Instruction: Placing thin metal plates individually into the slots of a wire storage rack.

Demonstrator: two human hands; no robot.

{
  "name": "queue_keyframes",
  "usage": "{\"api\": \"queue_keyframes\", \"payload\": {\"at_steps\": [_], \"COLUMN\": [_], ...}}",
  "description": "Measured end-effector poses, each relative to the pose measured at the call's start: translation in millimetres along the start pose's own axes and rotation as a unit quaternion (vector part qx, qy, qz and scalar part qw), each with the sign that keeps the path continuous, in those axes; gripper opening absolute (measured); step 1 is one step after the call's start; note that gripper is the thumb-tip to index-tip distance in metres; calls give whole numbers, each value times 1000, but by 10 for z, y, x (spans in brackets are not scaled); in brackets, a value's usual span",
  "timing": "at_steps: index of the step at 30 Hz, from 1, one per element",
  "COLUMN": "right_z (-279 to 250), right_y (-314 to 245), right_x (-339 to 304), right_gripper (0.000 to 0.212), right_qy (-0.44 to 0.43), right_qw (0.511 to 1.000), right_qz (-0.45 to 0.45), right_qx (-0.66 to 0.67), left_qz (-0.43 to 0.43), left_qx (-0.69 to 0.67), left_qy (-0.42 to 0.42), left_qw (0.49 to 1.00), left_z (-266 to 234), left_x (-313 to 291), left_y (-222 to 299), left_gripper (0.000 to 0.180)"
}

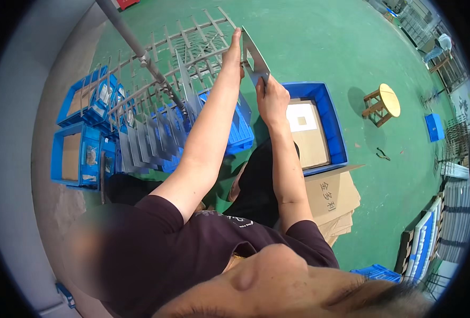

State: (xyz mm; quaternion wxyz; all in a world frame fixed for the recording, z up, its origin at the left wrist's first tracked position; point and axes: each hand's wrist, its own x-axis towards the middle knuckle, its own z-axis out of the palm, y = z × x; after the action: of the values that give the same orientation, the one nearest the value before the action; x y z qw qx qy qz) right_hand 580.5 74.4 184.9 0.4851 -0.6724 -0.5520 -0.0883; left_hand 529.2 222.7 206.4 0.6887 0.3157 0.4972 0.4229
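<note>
A thin grey metal plate [265, 69] with a rectangular opening is held up in front of me, tilted and seen nearly edge-on. My left hand [234, 55] grips its left side, with fingers partly hidden. At the lower end of the plate, my right hand [273, 100] is closed on its edge. To the left of my left arm stands a metal rack [167, 40] of bars and prongs. Several similar flat grey plates [149, 142] hang in a row from it. Below my right hand is a blue crate [334, 124] containing cardboard and a white square piece [301, 117].
Stacked blue bins [76, 153] stand at the far left. Flattened cardboard [335, 199] lies beside my right arm. A round wooden stool [387, 100] and pliers [383, 154] are on the green floor to the right. Another person [439, 47] is far off at the upper right.
</note>
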Motion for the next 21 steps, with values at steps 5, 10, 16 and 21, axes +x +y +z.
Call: {"api": "queue_keyframes", "payload": {"at_steps": [5,10,16,21], "right_z": [82,53,-58,-457], "right_y": [-26,176,496,1017], "right_x": [-4,22,61,-74], "right_gripper": [10,13,13,28], "right_qy": [17,33,116,209], "right_qw": [999,998,989,911], "right_qz": [-29,-2,71,291], "right_qx": [-12,-56,-66,207], "left_qz": [72,72,82,103], "left_qx": [-64,-16,-73,-42], "left_qy": [17,124,112,132], "left_qw": [995,990,988,985], "left_z": [-61,78,99,43], "left_x": [286,188,258,315], "left_y": [-102,-133,-157,-165], "left_gripper": [96,85,83,85]}}
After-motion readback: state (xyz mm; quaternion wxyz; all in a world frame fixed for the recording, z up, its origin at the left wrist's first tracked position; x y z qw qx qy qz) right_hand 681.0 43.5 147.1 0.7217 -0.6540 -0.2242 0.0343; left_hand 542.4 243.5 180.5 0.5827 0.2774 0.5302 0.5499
